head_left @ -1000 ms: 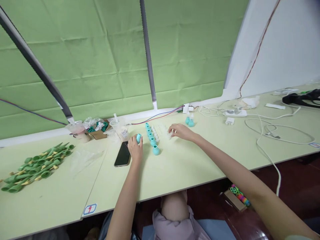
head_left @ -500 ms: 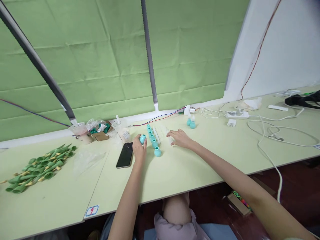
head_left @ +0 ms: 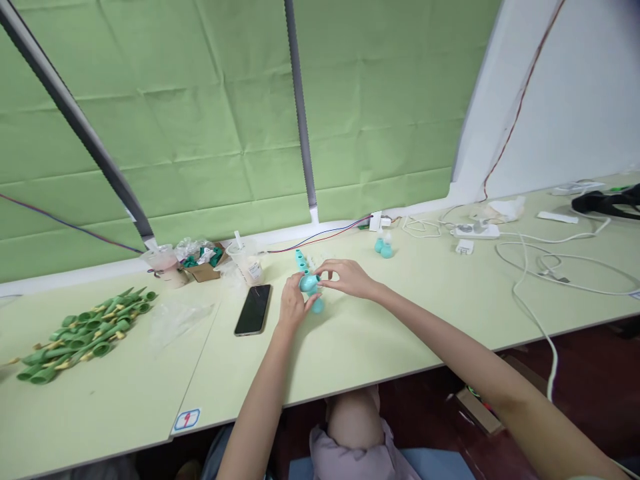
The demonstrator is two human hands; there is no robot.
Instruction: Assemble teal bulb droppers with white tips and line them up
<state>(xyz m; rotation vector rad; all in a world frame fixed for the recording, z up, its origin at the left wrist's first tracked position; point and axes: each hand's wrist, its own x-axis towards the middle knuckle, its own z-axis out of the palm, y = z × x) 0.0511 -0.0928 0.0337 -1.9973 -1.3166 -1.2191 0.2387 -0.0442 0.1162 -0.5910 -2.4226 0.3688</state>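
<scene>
My left hand (head_left: pixel 292 304) is closed round a small turquoise round-bodied bottle (head_left: pixel 309 284), tilted with its open neck toward the right. At that neck, the fingers of my right hand (head_left: pixel 349 278) are pinched together; whatever they may hold is too small to make out. Behind and under the hands runs a row of similar turquoise bottles (head_left: pixel 300 258), partly covered by my fingers. One more bottle (head_left: pixel 318 306) stands at the near end of this row. Small whitish pieces (head_left: pixel 312 261) lie along the row's right side, mostly hidden now.
Two turquoise bottles with whitish tops (head_left: pixel 386 250) stand farther back. A phone (head_left: pixel 253 310) lies left of my hands, near a plastic cup (head_left: pixel 245 262) and a small cardboard box (head_left: pixel 204 268). Green trumpet-shaped pieces (head_left: pixel 85 333) are heaped at left. White cables (head_left: pixel 530 267) spread at right.
My left hand has moved right with the bottle, turning its neck toward the right. My right hand has come left from the whitish pieces to the bottle's neck, its fingers now pinched.
</scene>
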